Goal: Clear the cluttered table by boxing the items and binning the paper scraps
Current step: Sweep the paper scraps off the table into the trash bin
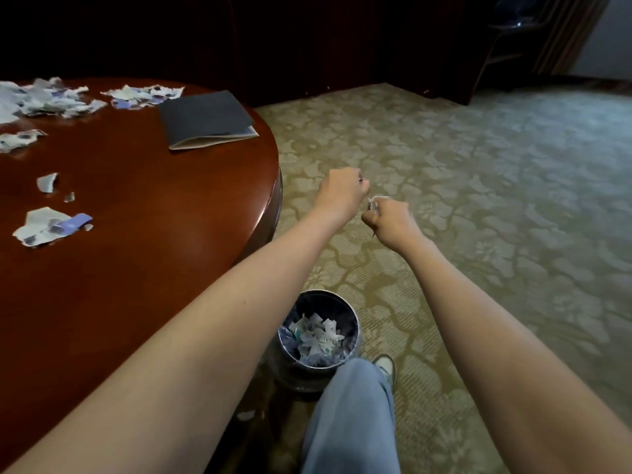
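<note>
Bare forearms (171, 354) outstretched — right hand (390, 222) pinching a crumpled white scrap (375, 201), left hand (342, 193) fisted, contents unclear — torn white-blue scraps (318, 336) filling bin (355, 314).

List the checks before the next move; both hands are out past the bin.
1. Right hand grips small white paper scrap: ok.
2. Left hand load: cannot tell, fist closed.
3. Hands over round metal bin: not ok, they look beyond it, above patterned carpet.
4. Bin has room: ok, binned scraps sit below rim.
5. Red-brown wooden table cleared: not ok, torn paper scraps and dark grey folder remain.
</note>
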Tool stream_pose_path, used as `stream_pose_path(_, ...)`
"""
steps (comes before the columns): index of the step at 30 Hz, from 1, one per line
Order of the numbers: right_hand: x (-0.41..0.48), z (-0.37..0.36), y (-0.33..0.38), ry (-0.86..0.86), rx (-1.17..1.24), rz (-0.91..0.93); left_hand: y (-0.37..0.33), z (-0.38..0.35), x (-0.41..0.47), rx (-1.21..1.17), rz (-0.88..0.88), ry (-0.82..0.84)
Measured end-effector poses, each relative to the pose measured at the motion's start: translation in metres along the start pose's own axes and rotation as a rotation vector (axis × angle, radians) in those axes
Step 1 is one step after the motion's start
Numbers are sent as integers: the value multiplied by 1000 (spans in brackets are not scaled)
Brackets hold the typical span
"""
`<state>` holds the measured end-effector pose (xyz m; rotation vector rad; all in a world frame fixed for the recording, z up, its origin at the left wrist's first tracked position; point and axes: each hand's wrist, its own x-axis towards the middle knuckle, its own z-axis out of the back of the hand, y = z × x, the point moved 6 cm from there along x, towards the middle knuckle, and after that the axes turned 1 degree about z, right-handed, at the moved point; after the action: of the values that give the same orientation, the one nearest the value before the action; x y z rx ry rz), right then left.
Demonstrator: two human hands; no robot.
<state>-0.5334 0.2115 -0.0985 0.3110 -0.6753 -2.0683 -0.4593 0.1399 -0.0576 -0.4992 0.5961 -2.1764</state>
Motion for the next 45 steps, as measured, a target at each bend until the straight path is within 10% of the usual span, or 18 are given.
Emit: stream_pose_path(45, -6, -261, -118, 584, -73, -347, 213, -217, -39, 50, 443, 349)
